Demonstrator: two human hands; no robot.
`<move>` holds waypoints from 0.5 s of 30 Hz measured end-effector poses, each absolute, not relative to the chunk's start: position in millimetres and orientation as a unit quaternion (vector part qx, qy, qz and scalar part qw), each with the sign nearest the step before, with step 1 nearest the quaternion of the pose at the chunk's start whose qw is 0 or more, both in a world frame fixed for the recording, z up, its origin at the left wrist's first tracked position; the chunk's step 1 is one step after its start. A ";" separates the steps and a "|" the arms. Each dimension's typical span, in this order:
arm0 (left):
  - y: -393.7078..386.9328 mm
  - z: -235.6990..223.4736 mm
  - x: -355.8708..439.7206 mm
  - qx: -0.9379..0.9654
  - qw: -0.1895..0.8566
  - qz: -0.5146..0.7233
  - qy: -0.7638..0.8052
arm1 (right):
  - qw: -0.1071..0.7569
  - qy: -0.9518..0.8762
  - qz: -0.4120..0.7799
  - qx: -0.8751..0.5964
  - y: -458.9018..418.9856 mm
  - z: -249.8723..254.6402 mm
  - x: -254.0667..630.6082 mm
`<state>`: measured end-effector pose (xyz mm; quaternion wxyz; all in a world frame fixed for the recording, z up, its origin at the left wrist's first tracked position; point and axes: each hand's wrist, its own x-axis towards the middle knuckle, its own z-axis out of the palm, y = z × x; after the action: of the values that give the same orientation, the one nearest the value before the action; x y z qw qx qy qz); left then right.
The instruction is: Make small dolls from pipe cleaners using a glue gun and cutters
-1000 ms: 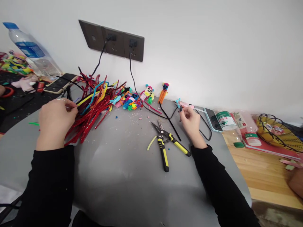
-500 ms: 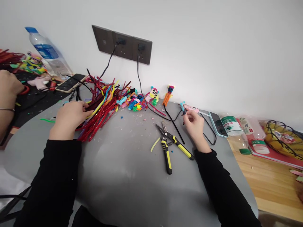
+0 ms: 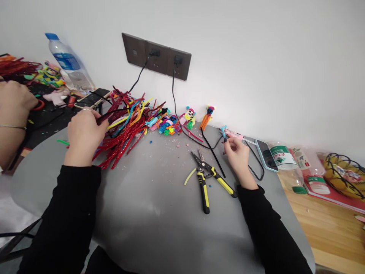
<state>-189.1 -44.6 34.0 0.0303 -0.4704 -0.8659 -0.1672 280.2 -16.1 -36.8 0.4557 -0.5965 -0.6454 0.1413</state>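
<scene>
At the left side of the grey table, my left hand point(image 3: 85, 135) is closed on a dark, seemingly black pipe cleaner point(image 3: 116, 110) by the heap of red, yellow and blue pipe cleaners point(image 3: 128, 137). My right hand point(image 3: 238, 154) pinches a small twisted light-blue pipe cleaner piece point(image 3: 224, 131) near the wall. Wire strippers point(image 3: 203, 192) with yellow and black handles lie between my hands, jaws spread. Beside them are a short yellow-green strip point(image 3: 189, 177) and a loose black pipe cleaner point(image 3: 213, 152).
Small pipe cleaner figures point(image 3: 188, 114) line the wall below a socket plate point(image 3: 156, 57) with cords. Phones point(image 3: 266, 154), point(image 3: 92, 98) and bottles point(image 3: 68, 62) stand or lie around. A co-worker's hand point(image 3: 17, 99) is at far left, near red-handled scissors point(image 3: 39, 105).
My left hand has risen slightly from the heap, and a dark pipe cleaner now shows stretching from its fingers. My right hand keeps its pinch. The view has shifted a little.
</scene>
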 end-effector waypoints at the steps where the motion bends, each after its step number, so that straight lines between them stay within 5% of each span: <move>1: -44.9 34.3 -188.8 -0.466 0.034 -0.182 -0.865 | 0.455 -0.645 0.142 -0.597 -16.1 -36.8 280.6; 7: -44.2 32.9 -192.2 -0.437 0.061 -0.298 -0.847 | 0.453 -0.645 0.147 -0.597 -15.6 -36.9 281.0; 15: -40.0 33.9 -195.2 -0.396 -0.031 -0.426 -0.813 | 0.450 -0.648 0.148 -0.596 -15.8 -37.1 280.8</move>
<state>-195.2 -40.0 33.9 -0.0307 -0.3961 -0.8130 -0.4256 280.8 -15.8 -37.1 0.4502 -0.5962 -0.6481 0.1480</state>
